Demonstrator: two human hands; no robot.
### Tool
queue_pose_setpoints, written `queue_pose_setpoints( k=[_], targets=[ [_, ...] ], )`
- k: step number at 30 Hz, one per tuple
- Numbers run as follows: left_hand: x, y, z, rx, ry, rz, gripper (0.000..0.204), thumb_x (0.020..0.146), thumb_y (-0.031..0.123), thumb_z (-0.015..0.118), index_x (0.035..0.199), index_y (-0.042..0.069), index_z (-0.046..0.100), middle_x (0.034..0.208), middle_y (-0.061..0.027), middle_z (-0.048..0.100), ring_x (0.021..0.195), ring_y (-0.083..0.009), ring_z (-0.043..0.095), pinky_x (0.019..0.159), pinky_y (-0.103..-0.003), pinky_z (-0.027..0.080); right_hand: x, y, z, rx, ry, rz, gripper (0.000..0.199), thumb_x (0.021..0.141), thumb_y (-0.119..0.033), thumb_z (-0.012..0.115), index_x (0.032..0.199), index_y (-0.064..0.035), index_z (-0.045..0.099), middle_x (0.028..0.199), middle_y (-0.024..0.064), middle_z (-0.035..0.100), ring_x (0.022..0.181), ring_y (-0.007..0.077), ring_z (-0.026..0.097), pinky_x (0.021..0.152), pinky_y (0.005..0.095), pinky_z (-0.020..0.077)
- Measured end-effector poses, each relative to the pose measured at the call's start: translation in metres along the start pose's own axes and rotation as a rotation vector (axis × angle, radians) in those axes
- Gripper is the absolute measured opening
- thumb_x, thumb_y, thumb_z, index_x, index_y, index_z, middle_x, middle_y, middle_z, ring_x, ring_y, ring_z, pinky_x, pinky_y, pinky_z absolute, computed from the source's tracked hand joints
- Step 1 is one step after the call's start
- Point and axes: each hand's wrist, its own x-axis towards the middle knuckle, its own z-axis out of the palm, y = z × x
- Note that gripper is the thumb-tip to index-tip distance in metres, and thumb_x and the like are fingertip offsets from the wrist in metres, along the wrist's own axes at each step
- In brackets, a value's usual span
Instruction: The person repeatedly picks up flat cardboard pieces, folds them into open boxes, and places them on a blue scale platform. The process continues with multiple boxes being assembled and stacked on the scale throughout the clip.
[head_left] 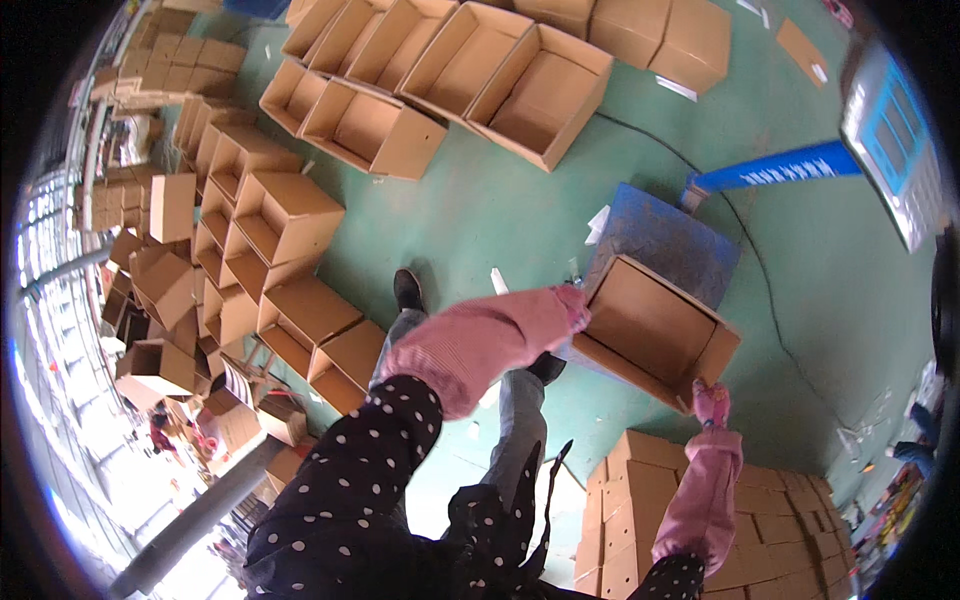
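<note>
An open-topped cardboard box (650, 330) rests partly over a blue platform scale (665, 235), its inside bare. At the box's left end, my left hand (572, 308) is closed on the edge; the fingertips are partly hidden. My right hand (712, 403), in a pink patterned glove, grips the near right corner with its fingers wrapped over the rim. Pink sleeves cover both forearms. The scale's blue post (780, 168) leans off to the right and carries a display panel (890, 135).
Open cardboard boxes (540, 95) stand in rows across the far floor. More boxes (285, 215) are stacked at the left. Near right lies a pile of closed or flattened cartons (770, 510). A dark cable (755, 245) runs over the green floor beside the scale.
</note>
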Motion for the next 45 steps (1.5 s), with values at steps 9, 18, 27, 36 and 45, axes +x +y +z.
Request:
queue_pose_setpoints(
  k=[9, 18, 27, 36, 45],
  targets=[
    [-0.007, -0.189, -0.022, -0.270, 0.079, -0.066, 0.023, 0.074, 0.029, 0.049, 0.066, 0.007, 0.051, 0.064, -0.0139, 0.054, 0.065, -0.0280, 0.055, 0.057, -0.039, 0.043, -0.006, -0.166, -0.004, 0.268, -0.140, -0.089, 0.037, 0.078, -0.037, 0.044, 0.070, -0.0025, 0.056, 0.071, 0.0169, 0.057, 0.073, 0.0310, 0.052, 0.065, 0.0363, 0.0396],
    [0.023, -0.304, -0.060, -0.929, 0.506, 0.346, 0.013, 0.079, 0.019, 0.045, 0.075, 0.009, 0.051, 0.059, -0.0055, 0.046, 0.056, -0.0190, 0.048, 0.046, -0.033, 0.037, 0.087, -0.324, 0.020, 0.702, -0.245, -0.090, 0.042, 0.081, -0.039, 0.043, 0.067, -0.0011, 0.054, 0.056, 0.0109, 0.056, 0.047, 0.0191, 0.055, 0.042, 0.0297, 0.0423],
    [-0.165, -0.275, 0.106, -2.536, 0.439, -0.766, 0.019, 0.081, 0.020, 0.043, 0.066, 0.009, 0.048, 0.046, 0.0034, 0.035, 0.038, -0.0052, 0.034, 0.030, -0.021, 0.024, 0.008, -0.382, 0.011, 0.621, -0.647, -0.560, 0.017, 0.082, -0.020, 0.048, 0.083, -0.0040, 0.052, 0.068, 0.0021, 0.054, 0.055, 0.0071, 0.050, 0.042, 0.0208, 0.0376],
    [-0.305, -0.185, 0.194, -2.119, 0.638, -1.142, 0.019, 0.074, 0.002, 0.041, 0.090, 0.000, 0.051, 0.069, -0.0059, 0.052, 0.057, -0.0136, 0.050, 0.047, -0.023, 0.041, -0.033, -0.704, 0.091, -0.127, 0.149, -1.104, 0.047, 0.075, -0.043, 0.051, 0.105, -0.0062, 0.048, 0.098, 0.0137, 0.053, 0.089, 0.0296, 0.053, 0.075, 0.0388, 0.0432],
    [-0.252, -0.161, 0.164, -2.361, 0.625, -1.238, 0.015, 0.082, 0.014, 0.044, 0.091, 0.004, 0.051, 0.069, -0.0067, 0.052, 0.049, -0.0106, 0.046, 0.041, -0.021, 0.035, -0.028, -0.664, 0.101, -0.333, 0.079, -0.945, 0.037, 0.081, -0.037, 0.039, 0.068, -0.0081, 0.059, 0.075, 0.0165, 0.059, 0.069, 0.0324, 0.057, 0.060, 0.0423, 0.0455]
  ],
)
